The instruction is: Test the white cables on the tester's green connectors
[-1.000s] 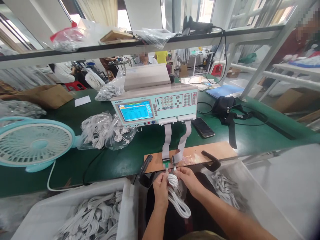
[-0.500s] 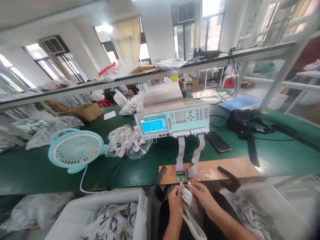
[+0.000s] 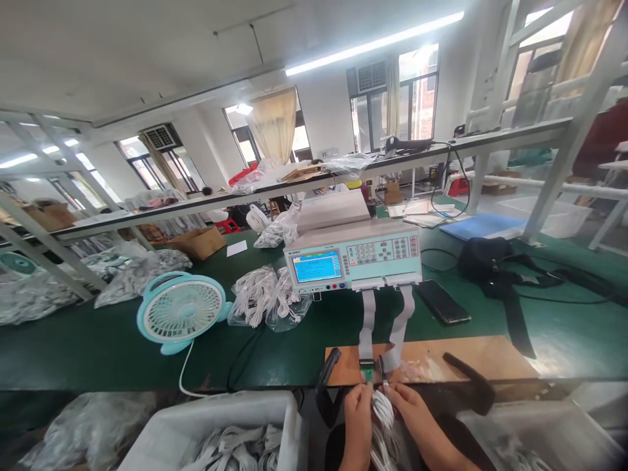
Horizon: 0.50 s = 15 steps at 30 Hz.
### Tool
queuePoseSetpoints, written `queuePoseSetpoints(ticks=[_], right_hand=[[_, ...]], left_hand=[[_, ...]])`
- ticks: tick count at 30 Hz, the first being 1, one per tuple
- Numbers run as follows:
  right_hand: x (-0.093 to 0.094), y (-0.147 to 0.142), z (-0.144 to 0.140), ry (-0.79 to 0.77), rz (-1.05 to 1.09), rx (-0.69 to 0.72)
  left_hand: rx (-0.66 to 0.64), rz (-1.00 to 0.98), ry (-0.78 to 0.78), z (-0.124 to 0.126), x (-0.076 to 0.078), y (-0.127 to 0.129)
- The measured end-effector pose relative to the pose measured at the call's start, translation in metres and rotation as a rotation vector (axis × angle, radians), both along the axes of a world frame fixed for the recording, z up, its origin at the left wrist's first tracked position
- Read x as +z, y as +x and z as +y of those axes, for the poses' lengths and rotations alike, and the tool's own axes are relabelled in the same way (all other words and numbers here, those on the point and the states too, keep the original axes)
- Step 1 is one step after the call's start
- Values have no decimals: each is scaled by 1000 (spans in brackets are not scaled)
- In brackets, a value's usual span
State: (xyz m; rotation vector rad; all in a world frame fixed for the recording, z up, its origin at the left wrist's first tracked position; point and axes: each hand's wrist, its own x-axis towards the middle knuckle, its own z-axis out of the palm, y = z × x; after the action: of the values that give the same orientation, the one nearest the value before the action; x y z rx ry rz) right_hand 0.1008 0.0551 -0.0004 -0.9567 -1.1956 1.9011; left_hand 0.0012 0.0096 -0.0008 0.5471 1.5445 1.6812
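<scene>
Two ribbon cables hung from one tester (brand lettering, screen text too small to read). Left hand, right hand each pinched one end of white cable, bundled between them, by front edge of wooden board.

I see the coiled cable bundle as white. Flat ribbon cables: lt. grey, w/ blk. rectangular connectors. Small circuit board: green. Boxy bench instrument: pale aqua front, beige-grey top, blue rectangular screen. Flat wooden board: orange-brown, pale-blotched. Round plastic fan: lt. blue, w/ white radially slatted grille. Tabletop: dk. green.
</scene>
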Motion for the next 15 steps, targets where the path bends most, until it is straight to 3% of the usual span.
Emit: queuePoseSetpoints(ticks=[8, 12, 15], right_hand=[[-15, -5, 5, 6, -9, -9], [1, -1, -7, 40, -58, -33], [20, 23, -5, 69, -138, 24]], left_hand=[[-17, 75, 27, 4, -9, -2], [-77, 144, 20, -5, 1, 9], [-131, 93, -13, -18, 6, 19]])
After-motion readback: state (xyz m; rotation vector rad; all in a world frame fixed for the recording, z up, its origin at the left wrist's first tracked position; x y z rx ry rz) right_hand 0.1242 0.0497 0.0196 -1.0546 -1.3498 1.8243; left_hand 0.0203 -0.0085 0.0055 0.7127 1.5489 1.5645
